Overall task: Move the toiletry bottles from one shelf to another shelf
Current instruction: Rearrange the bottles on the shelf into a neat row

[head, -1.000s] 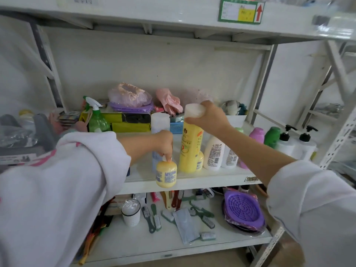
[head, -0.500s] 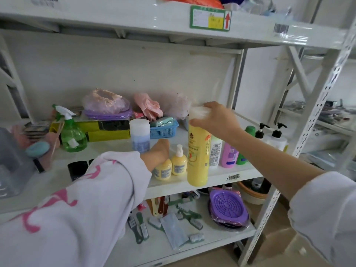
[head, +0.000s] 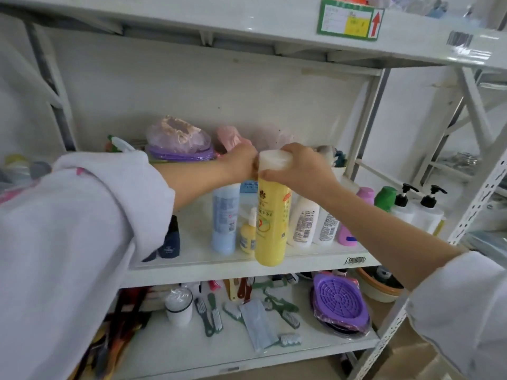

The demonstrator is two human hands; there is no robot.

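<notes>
- At the middle shelf (head: 247,267), front edge: right hand (head: 299,167) closed over the white cap of the tall yellow bottle (head: 271,223), grip from above, fingers wrapped round the cap rim.
- Directly below that grip: bottle body hanging upright, base level with the shelf lip; contact with the shelf or slight lift cannot be told.
- Just left of that grip: left hand (head: 240,163) curled down onto the top of the pale blue bottle (head: 225,218); cap hidden under the hand, so firm closure cannot be confirmed.
- Between the two gripped bottles, lower down: small yellow pump bottle (head: 248,234), standing, untouched.
- To the right of the right-hand grip: row of white bottles (head: 304,223), pink bottle (head: 354,215), green bottle (head: 385,198) and two black-topped pump bottles (head: 417,204), all upright on the same shelf.
- Handling estimate, yellow bottle: rigid smooth plastic, apparently full, hence fairly heavy; cap-only hold liable to swing or slip.
- Recommended hold: round the body just under the cap shoulder, or a second support beneath the base.
- Handling estimate, blue bottle: tall, narrow, easily tipped; lift straight up to clear the pump bottle beside it.
</notes>
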